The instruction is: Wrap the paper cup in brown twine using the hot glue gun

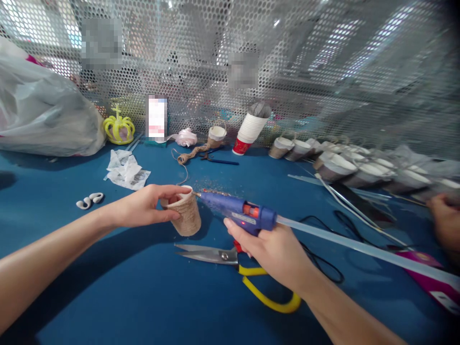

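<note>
My left hand (153,206) pinches the rim of a paper cup (187,215) wrapped in brown twine, its fingers at the mouth and the thumb on the side. A strand of the twine (187,175) runs from the rim back to a loose bundle. In my right hand (275,244) is a blue hot glue gun (233,208), its nozzle right at the cup's upper edge. From the gun's back sticks out a long translucent glue stick (341,242). Scissors (224,256) with yellow handles lie under the gun, partly covered by my right hand.
Wrapped cups (334,165) line the back right, near another person's hand (445,220). A tilted stack of paper cups (251,129), pliers (219,160), crumpled tissue (125,170), earbuds (89,200), a phone (156,117) and a plastic bag (46,105) stand or lie around. Perforated metal (201,62) closes the back.
</note>
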Tool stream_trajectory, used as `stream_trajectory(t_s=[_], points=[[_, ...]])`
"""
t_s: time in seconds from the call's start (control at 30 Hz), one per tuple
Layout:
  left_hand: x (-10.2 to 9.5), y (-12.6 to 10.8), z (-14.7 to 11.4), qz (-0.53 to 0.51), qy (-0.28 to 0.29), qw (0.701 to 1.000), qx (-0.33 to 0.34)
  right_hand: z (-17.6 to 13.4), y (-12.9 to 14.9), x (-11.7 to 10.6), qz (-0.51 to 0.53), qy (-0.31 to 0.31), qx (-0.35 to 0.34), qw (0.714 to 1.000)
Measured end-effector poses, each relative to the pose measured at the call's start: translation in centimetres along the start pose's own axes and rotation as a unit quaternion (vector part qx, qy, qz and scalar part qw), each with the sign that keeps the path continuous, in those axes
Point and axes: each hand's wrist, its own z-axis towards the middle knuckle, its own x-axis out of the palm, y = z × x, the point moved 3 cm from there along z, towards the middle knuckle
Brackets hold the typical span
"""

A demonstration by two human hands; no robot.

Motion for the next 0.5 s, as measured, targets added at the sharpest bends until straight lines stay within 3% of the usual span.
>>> stream_trajectory(t_s=[0.5], points=[[0.05,0.06,-0.12,-0.002,0.000,1.000,-0.003,0.01,0.13,-0.08,0.030,0.026,0.023,0.999]])
